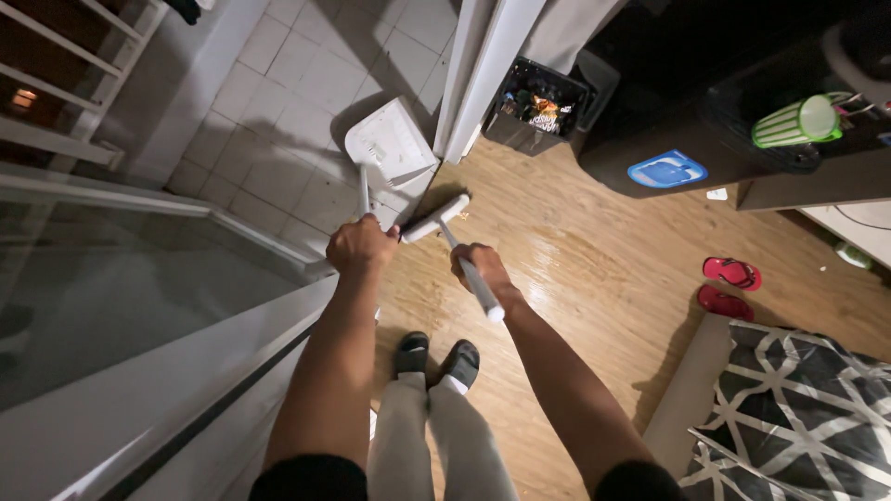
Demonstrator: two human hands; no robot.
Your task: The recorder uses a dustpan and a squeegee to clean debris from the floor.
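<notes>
My left hand (pixel 360 247) grips the upright handle of a white dustpan (pixel 392 141), whose pan rests on the grey tiled floor by a white door frame. My right hand (pixel 483 271) holds the white handle of a short broom (pixel 436 219). Its head sits on the wooden floor right beside the dustpan's edge. Both arms reach forward over my legs and dark slippers (pixel 436 357). A few small crumbs lie on the wood near the broom head.
A black crate (pixel 538 107) with snack packets stands behind the door frame. A dark cabinet (pixel 668 111) holds a green and white cup (pixel 800 121). Red flip-flops (pixel 730 286) lie at right beside a patterned mattress (pixel 798 408). A glass railing (pixel 139 297) runs along my left.
</notes>
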